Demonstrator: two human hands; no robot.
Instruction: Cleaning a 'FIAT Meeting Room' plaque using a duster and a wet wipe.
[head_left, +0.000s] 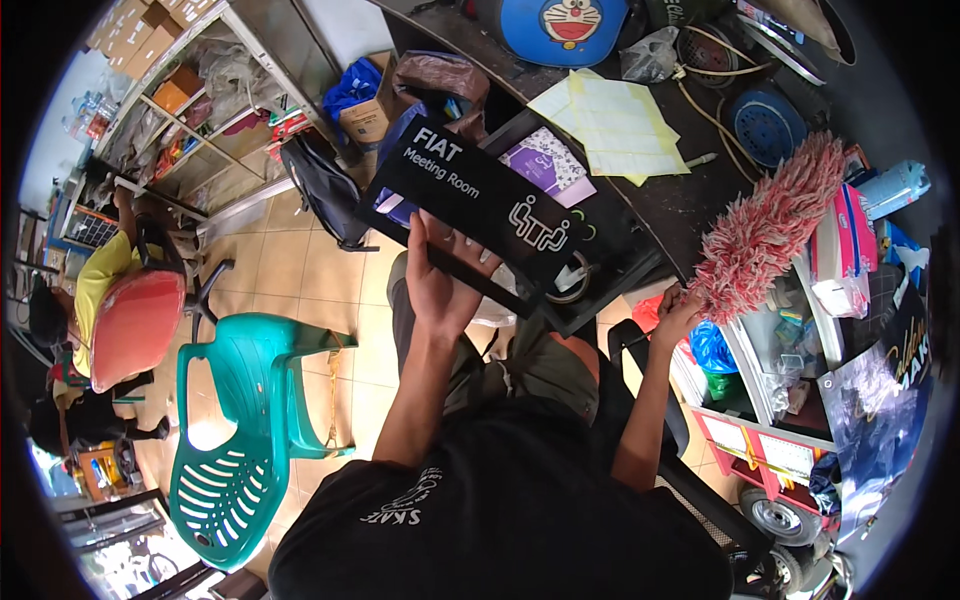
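My left hand (442,292) grips a black rectangular sign (455,205) by its near edge. White lettering and a pictogram of seated figures at a table mark its face; part of my fingers is hidden by it. The sign is tilted over an open drawer (630,265) of the dark desk. To the right, my right hand (678,318) is closed around the lower end of a fluffy red-and-white duster (770,225). Its head slants up over the desk's right side, apart from the sign.
Yellowish papers (625,130) and a blue round cushion (563,28) lie on the desk (455,30). A purple patterned box (548,165) sits in the drawer. At left stand a green plastic chair (265,430), a black backpack (322,190) and a person in yellow (108,262).
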